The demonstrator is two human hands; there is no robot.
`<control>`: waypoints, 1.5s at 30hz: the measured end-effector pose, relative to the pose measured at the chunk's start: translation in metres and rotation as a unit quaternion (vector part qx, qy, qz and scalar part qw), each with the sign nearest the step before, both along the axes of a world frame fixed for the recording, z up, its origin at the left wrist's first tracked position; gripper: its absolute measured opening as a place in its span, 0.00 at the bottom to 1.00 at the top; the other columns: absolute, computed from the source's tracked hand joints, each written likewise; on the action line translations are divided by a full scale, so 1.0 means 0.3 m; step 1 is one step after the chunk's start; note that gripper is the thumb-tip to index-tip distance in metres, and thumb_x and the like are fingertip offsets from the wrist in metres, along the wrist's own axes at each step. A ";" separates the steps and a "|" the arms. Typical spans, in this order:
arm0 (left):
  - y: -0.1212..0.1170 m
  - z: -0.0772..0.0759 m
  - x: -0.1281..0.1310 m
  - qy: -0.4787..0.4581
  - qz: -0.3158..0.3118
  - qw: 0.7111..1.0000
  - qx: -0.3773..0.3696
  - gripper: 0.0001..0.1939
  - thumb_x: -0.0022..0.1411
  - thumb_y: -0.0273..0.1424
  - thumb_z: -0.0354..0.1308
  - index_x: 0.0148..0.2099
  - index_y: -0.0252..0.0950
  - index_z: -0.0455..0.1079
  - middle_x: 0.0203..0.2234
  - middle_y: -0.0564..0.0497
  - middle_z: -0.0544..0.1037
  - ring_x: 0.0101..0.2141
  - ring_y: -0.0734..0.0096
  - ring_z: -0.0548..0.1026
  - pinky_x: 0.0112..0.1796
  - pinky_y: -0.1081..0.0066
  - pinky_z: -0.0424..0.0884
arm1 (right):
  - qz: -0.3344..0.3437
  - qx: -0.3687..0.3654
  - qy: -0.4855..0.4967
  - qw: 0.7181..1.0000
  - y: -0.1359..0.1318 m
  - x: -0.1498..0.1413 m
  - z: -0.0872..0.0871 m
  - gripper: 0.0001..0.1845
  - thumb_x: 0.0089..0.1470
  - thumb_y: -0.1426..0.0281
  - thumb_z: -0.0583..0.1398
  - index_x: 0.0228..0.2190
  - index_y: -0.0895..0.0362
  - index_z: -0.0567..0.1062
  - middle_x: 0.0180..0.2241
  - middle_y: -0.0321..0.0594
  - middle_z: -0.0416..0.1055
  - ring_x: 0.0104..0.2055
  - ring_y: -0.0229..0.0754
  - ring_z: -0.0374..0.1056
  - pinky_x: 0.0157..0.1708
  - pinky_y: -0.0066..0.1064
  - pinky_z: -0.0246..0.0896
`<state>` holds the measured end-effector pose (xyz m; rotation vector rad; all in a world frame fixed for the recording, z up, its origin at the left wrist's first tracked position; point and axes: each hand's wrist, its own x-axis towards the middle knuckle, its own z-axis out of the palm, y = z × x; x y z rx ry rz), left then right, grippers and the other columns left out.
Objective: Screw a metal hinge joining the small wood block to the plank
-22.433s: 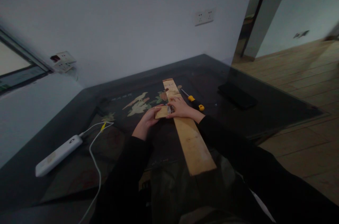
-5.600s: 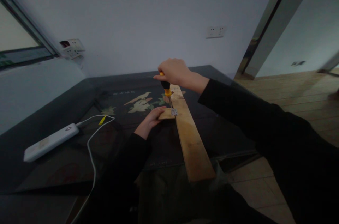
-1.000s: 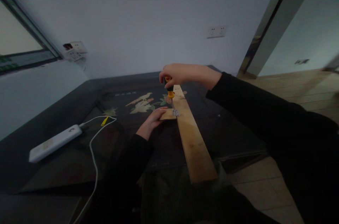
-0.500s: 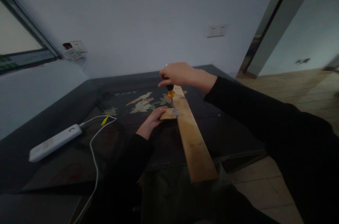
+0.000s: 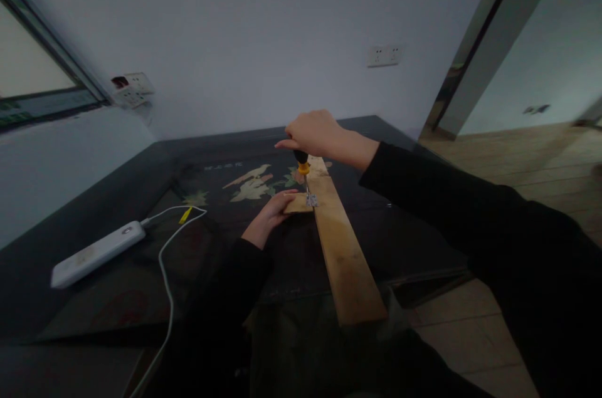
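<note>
A long wooden board (image 5: 347, 251) lies on the dark table, its near end reaching past the front edge. Against its left side sits a small wooden block (image 5: 297, 204), gripped by my left hand (image 5: 274, 210). A metal hinge (image 5: 312, 200) spans the joint between the two pieces. My right hand (image 5: 314, 132) is wrapped round the handle of a black and yellow screwdriver (image 5: 303, 167), which stands nearly upright. Its shaft comes down onto the hinge's left leaf. The screw under the tip is too small to make out.
At left on the table (image 5: 226, 229) lies a white power bank (image 5: 98, 254). A white cable (image 5: 164, 266) with a yellow tag (image 5: 185, 215) runs from it over the near edge. Behind rises a wall with sockets (image 5: 383, 56).
Over the last second my right hand has turned about the screwdriver handle, regripping it. Since the oldest frame, the screwdriver has gone from the table into my right hand. My left hand stays put lately.
</note>
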<state>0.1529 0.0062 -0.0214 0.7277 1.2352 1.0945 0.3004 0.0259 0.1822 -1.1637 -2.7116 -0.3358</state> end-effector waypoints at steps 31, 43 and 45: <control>0.021 0.005 0.046 0.093 0.044 0.995 -0.004 0.40 0.50 0.20 0.72 0.64 0.31 0.63 0.40 0.40 0.81 0.31 0.66 0.79 0.39 0.63 0.77 | 0.063 -0.090 0.046 0.993 0.025 0.020 -0.017 0.19 0.62 0.59 0.59 0.46 0.58 0.80 0.43 0.50 0.78 0.44 0.46 0.70 0.38 0.34 0.56; 0.036 -0.004 0.047 0.103 0.031 0.994 -0.025 0.44 0.50 0.20 0.72 0.67 0.33 0.61 0.36 0.45 0.81 0.30 0.67 0.79 0.36 0.66 0.77 | 0.108 -0.168 0.039 0.979 0.021 0.047 0.014 0.22 0.50 0.76 0.61 0.48 0.58 0.78 0.46 0.45 0.77 0.42 0.42 0.68 0.39 0.33 0.56; 0.034 -0.002 0.047 0.096 0.028 0.995 -0.027 0.43 0.52 0.20 0.70 0.67 0.34 0.59 0.36 0.46 0.81 0.30 0.68 0.79 0.36 0.66 0.77 | 0.109 -0.167 0.049 0.979 0.019 0.043 0.006 0.22 0.49 0.76 0.61 0.47 0.58 0.78 0.46 0.45 0.77 0.42 0.42 0.68 0.39 0.33 0.56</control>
